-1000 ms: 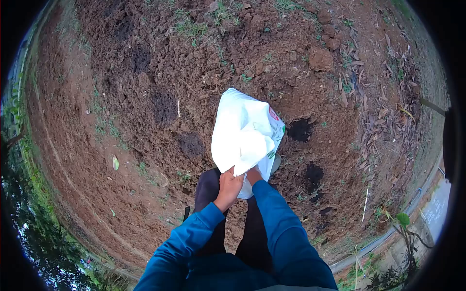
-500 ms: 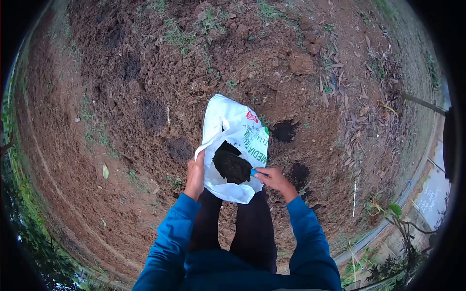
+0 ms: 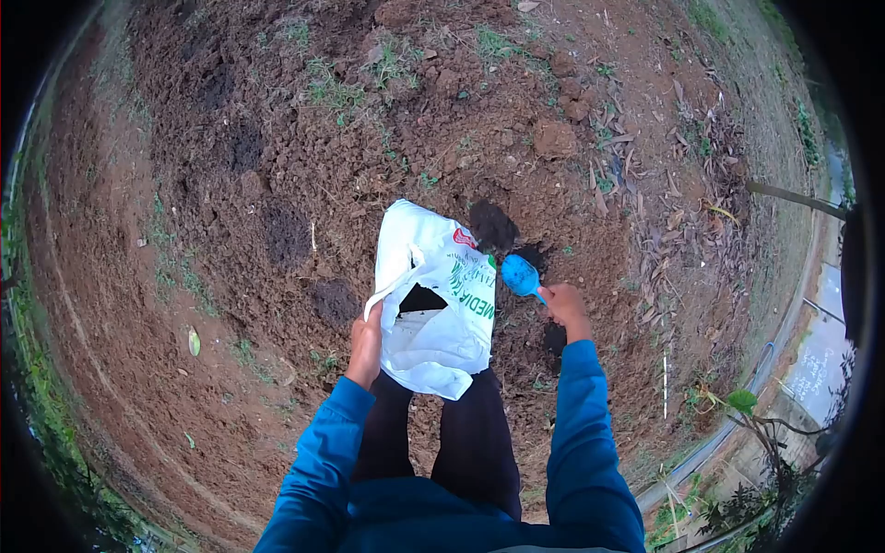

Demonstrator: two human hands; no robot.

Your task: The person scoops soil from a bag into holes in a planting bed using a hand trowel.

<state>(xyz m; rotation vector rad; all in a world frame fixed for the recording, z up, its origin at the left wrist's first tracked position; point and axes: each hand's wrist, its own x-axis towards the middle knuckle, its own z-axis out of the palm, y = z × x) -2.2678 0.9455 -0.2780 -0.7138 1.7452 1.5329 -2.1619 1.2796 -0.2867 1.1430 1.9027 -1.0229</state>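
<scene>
A white plastic bag (image 3: 436,341) with green lettering hangs in front of my legs, its torn mouth showing a dark inside. My left hand (image 3: 366,348) is closed on the bag's left edge. In my right hand (image 3: 566,308) is the handle of a blue hand trowel (image 3: 521,276), its scoop bare and angled up and left. Just beyond the scoop, a clump of dark soil (image 3: 493,227) shows in the air or over the ground, near a dark hole (image 3: 532,261) partly covered by the trowel.
Several dark soil patches, such as this one (image 3: 286,232), dot the reddish earth on the left. Another dark hole (image 3: 555,338) lies below my right hand. Dry leaves (image 3: 687,189) litter the right side, and a thin white stick (image 3: 665,387) lies lower right.
My right hand has drawn the trowel, heaped with dark soil, out of the bag and moved right; the soil has left the scoop. The bag, still in my left hand, shifted slightly left and down.
</scene>
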